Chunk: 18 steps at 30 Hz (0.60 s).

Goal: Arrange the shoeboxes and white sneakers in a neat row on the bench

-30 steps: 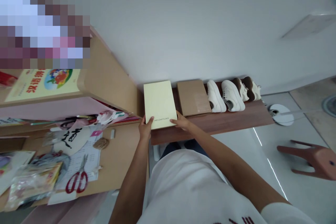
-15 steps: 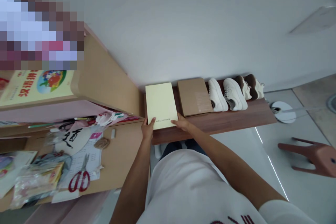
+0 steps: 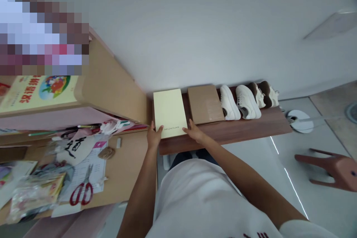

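Note:
A pale yellow box point(image 3: 169, 108) marked MEIZHIYUAN lies flat on a brown wooden bench point(image 3: 237, 130) against the wall. At its near left corner is my left hand point(image 3: 154, 135), the thumb touching the box edge and the fingers apart. My right hand point(image 3: 194, 132) is at the near right corner; its thumb tip meets the box edge while the other fingers are spread away from it. To the right of the yellow box lies a brown cardboard box point(image 3: 205, 104), with a narrow gap between them.
White shoes point(image 3: 247, 102) and brown-and-cream shoes point(image 3: 264, 95) line the bench's right part. At left, a desk point(image 3: 125, 171) holds red-handled scissors point(image 3: 83, 189), papers and plastic bags. A reddish-brown stool point(image 3: 338, 171) and a white round base point(image 3: 300, 121) stand on the floor at right.
My left hand has shifted slightly left, and the fingers of both hands look looser at the yellow box. The box stays in place on the bench. The view has shifted slightly.

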Each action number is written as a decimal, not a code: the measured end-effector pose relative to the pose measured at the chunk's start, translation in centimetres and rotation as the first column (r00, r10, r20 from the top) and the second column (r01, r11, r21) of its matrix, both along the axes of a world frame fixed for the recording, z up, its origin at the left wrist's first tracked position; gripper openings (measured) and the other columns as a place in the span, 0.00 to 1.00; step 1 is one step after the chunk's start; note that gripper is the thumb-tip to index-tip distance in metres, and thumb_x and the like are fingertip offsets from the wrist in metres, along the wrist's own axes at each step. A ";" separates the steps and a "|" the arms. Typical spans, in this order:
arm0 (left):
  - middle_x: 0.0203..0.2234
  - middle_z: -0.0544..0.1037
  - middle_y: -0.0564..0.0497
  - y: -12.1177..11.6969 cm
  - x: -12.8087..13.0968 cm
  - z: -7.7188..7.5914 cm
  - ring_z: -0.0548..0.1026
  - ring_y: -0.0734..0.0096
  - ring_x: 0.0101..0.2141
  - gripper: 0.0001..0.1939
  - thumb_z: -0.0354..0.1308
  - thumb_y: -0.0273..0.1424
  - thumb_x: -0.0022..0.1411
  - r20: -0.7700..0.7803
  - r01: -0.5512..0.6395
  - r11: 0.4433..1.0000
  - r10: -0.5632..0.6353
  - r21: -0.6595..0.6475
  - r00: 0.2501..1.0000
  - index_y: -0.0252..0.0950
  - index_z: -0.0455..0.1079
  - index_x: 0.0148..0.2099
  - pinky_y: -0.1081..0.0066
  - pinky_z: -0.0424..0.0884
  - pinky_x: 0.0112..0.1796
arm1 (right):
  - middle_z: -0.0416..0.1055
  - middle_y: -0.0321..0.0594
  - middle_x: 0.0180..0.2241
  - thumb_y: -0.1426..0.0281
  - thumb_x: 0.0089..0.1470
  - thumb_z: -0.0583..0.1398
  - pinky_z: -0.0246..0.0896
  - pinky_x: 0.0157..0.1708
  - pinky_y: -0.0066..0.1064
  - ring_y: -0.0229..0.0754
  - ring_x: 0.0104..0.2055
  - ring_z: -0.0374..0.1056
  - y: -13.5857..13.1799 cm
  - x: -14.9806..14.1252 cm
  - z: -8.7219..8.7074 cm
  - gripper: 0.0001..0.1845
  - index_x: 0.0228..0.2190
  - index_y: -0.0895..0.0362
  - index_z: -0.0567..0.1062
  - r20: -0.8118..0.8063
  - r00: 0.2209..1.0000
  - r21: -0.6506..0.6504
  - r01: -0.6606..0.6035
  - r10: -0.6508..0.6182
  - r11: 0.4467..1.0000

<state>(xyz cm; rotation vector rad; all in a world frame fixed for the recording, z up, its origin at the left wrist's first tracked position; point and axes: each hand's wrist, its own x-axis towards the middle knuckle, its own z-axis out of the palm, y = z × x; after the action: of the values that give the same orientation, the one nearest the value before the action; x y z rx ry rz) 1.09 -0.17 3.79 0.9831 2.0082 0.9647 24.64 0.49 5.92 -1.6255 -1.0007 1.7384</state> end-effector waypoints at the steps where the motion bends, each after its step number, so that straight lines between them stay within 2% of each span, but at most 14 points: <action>1: 0.62 0.71 0.38 0.4 0.0 0.5 0.70 0.52 0.62 0.38 0.70 0.38 0.57 -0.047 0.010 1.000 -0.009 0.019 0.999 0.36 0.65 0.67 0.55 0.63 0.63 | 0.50 0.52 0.71 0.55 0.51 0.68 0.46 0.69 0.51 0.53 0.73 0.48 -0.2 0.6 0.6 0.54 0.71 0.51 0.49 -0.015 1.000 -0.034 0.022 -0.022 0.999; 4: 0.66 0.66 0.40 1.7 1.3 2.0 0.65 0.55 0.65 0.37 0.67 0.39 0.60 -0.057 0.059 0.993 -0.054 0.098 0.997 0.39 0.62 0.68 0.57 0.59 0.65 | 0.52 0.52 0.71 0.56 0.55 0.64 0.52 0.66 0.52 0.53 0.71 0.53 -0.3 3.3 2.5 0.51 0.71 0.48 0.46 -0.060 0.995 -0.033 0.083 -0.085 0.996; 8: 0.65 0.67 0.41 3.1 5.7 3.6 0.69 0.56 0.63 0.34 0.66 0.38 0.62 0.106 0.143 0.983 -0.155 0.113 0.982 0.41 0.63 0.67 0.58 0.64 0.62 | 0.56 0.52 0.69 0.60 0.57 0.63 0.55 0.65 0.51 0.51 0.69 0.56 0.6 7.7 3.7 0.50 0.72 0.48 0.43 -0.016 0.977 0.021 0.215 -0.215 0.976; 13: 0.63 0.71 0.39 3.2 11.9 4.0 0.70 0.53 0.61 0.32 0.70 0.34 0.58 0.295 0.149 0.984 -0.170 0.095 0.940 0.39 0.69 0.63 0.58 0.65 0.61 | 0.61 0.53 0.66 0.60 0.53 0.65 0.57 0.64 0.53 0.55 0.68 0.59 2.7 13.3 2.7 0.50 0.71 0.50 0.49 0.096 0.952 0.122 0.279 -0.291 0.953; 18: 0.61 0.72 0.38 3.4 16.2 3.2 0.70 0.52 0.61 0.32 0.71 0.34 0.56 0.327 0.168 0.984 -0.179 0.063 0.928 0.38 0.70 0.62 0.57 0.63 0.62 | 0.62 0.50 0.65 0.63 0.49 0.67 0.52 0.67 0.52 0.54 0.68 0.59 4.7 16.8 1.6 0.50 0.69 0.53 0.54 0.167 0.949 0.235 0.226 -0.268 0.945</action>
<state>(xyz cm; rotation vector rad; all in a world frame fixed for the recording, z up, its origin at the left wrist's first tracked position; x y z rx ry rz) 17.29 3.23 6.99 0.9297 1.6032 0.9954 41.47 5.19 7.52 -1.7235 -0.9851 1.2779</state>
